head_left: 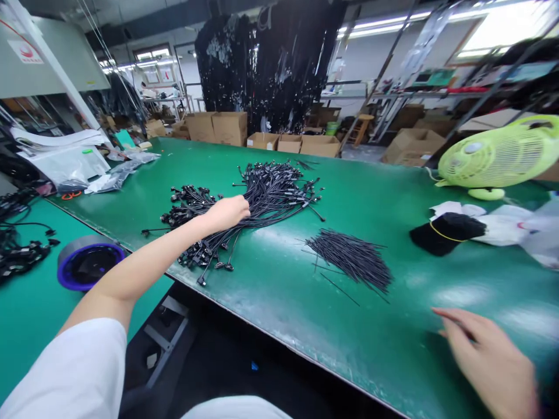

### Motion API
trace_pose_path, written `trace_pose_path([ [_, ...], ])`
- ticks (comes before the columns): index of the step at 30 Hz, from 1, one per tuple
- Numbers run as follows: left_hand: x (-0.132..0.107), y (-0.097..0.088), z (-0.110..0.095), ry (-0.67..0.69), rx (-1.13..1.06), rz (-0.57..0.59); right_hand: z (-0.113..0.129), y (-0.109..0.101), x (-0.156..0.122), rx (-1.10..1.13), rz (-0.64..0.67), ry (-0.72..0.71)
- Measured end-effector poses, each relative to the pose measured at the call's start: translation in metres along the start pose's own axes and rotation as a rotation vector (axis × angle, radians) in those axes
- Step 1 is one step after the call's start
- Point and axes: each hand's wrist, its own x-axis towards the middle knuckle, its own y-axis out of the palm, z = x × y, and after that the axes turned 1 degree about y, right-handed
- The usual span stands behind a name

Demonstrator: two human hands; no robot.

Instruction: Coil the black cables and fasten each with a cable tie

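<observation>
My left hand (227, 212) reaches out over a large pile of black cables with plugs (262, 195) on the green table (393, 343). Its fingers curl down into the cables and grip some of them. My right hand (489, 361) lies near the table's front right edge, fingers stretched out and flat, and a thin black tie seems to lie under its fingertips. A smaller heap of thin black ties (353, 259) sits between the two hands, nearer the right one.
A light-green fan (498, 156) lies at the right. A black cloth bundle (445, 233) and white plastic bags (515, 227) sit beside it. A blue-rimmed tape reel (87, 262) and more cables (21, 244) rest on the left table. Cardboard boxes (227, 127) stand behind.
</observation>
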Motion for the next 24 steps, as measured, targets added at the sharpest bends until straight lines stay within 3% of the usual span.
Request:
trace_pose_path([
  [2, -0.014, 0.009, -0.001, 0.004, 0.014, 0.07, 0.018, 0.017, 0.004, 0.086, 0.1, -0.013],
  [5, -0.023, 0.007, 0.029, -0.08, 0.052, 0.119, 0.047, 0.037, 0.011, 0.15, 0.238, -0.127],
  [8, -0.011, -0.007, 0.068, -0.197, 0.07, 0.098, 0.07, 0.052, 0.017, 0.173, 0.271, -0.236],
  [10, 0.005, -0.013, 0.082, -0.261, 0.064, 0.056, 0.084, 0.06, 0.017, 0.217, 0.291, -0.262],
  [12, 0.022, -0.01, 0.083, -0.297, 0.039, 0.026, 0.098, 0.066, 0.013, 0.271, 0.32, -0.281],
  [15, 0.043, 0.005, 0.067, -0.305, -0.031, 0.031, 0.109, 0.071, -0.005, 0.327, 0.359, -0.311],
  [19, 0.057, 0.013, 0.048, -0.322, -0.12, -0.044, 0.094, 0.073, -0.038, 0.354, 0.38, -0.31],
  [21, 0.059, 0.003, 0.048, -0.346, -0.157, -0.127, 0.079, 0.07, -0.05, 0.382, 0.339, -0.238],
  [24, 0.059, -0.031, 0.052, -0.372, -0.192, -0.282, 0.064, 0.067, -0.058, 0.399, 0.24, -0.079],
])
